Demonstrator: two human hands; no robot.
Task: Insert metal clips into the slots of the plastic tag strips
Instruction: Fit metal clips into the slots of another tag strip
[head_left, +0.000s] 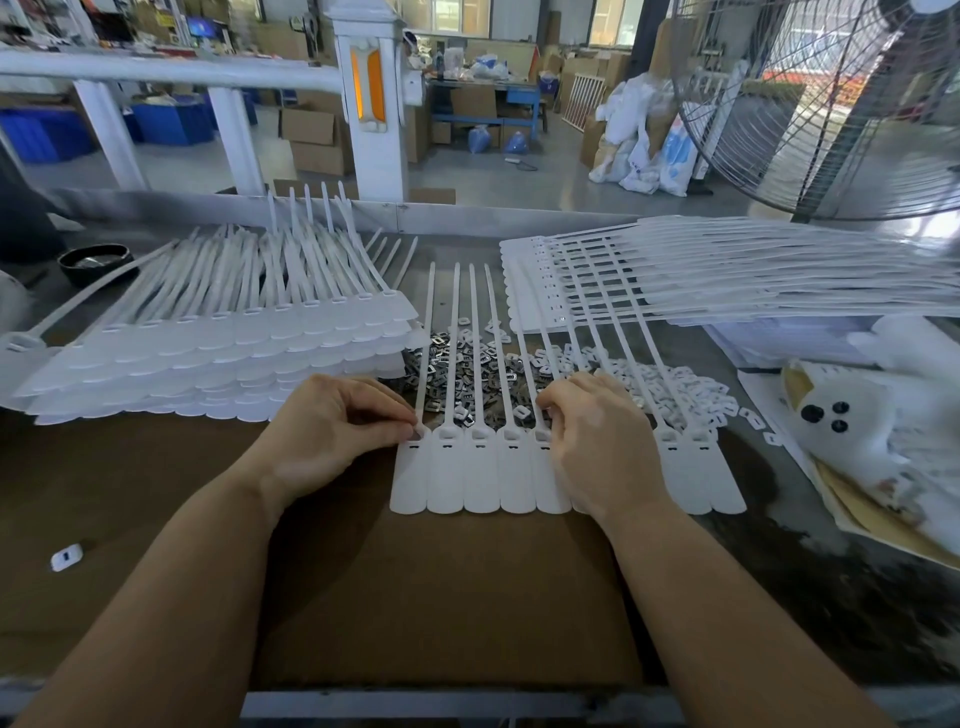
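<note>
Cardboard boxes (311, 137), blue bins (171, 122) and white sacks (641, 156) are sitting across the workshop floor behind the bench, and a big wire-guarded fan (831, 104) is standing at the right edge. On the far left of the bench a small black dish (95, 262) is holding something shiny that is too small to make out. A brown cardboard sheet (415, 597) is covering the near part of the grey metal worktop (810, 587), with one loose white cap (66, 557) lying on it at the left. One stack of white tag strips (218, 353) is lying to the left, another stack (727, 280) is fanning out to the right, and between them a heap of small metal clips (467, 379) is lying mixed with little white plastic pieces (675, 384). The plastic tag strip (519, 478) being worked on is lying flat at the far edge of the cardboard: a joined row of white rounded tags, each with a dark slot near its head and a thin tail running away over the clip heap. The left hand (332, 431) is pinching the strip's leftmost head between thumb and curled fingers. The right hand (597, 441) is resting over the middle of the strip with its fingers curled down onto a tag head; whether it is holding a clip cannot be told.
</note>
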